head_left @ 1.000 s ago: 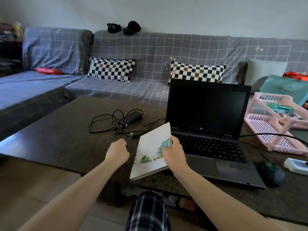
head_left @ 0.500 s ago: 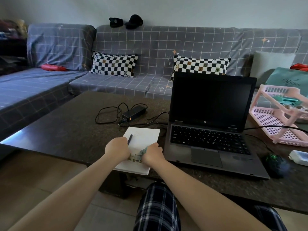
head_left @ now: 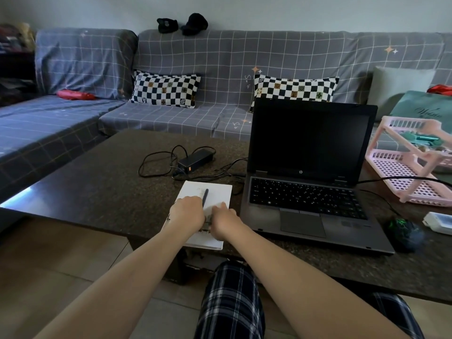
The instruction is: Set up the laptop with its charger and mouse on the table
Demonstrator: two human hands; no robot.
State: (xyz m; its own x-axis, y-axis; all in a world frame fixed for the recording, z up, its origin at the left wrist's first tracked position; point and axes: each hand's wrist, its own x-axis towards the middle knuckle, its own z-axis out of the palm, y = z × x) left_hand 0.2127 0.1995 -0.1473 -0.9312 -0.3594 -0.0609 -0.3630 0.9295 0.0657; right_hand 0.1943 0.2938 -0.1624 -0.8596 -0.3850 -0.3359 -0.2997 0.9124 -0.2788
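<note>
I am pressing my left hand (head_left: 187, 211), its grip curled around a pen (head_left: 205, 197), and my loosely open right hand (head_left: 223, 222) on the notebook (head_left: 215, 192), flattening it beside the open laptop (head_left: 310, 177) on the tabletop (head_left: 97, 182).

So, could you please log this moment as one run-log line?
left hand: holding pen | right hand: on notebook | laptop: open, screen dark | mouse: right of laptop
</note>
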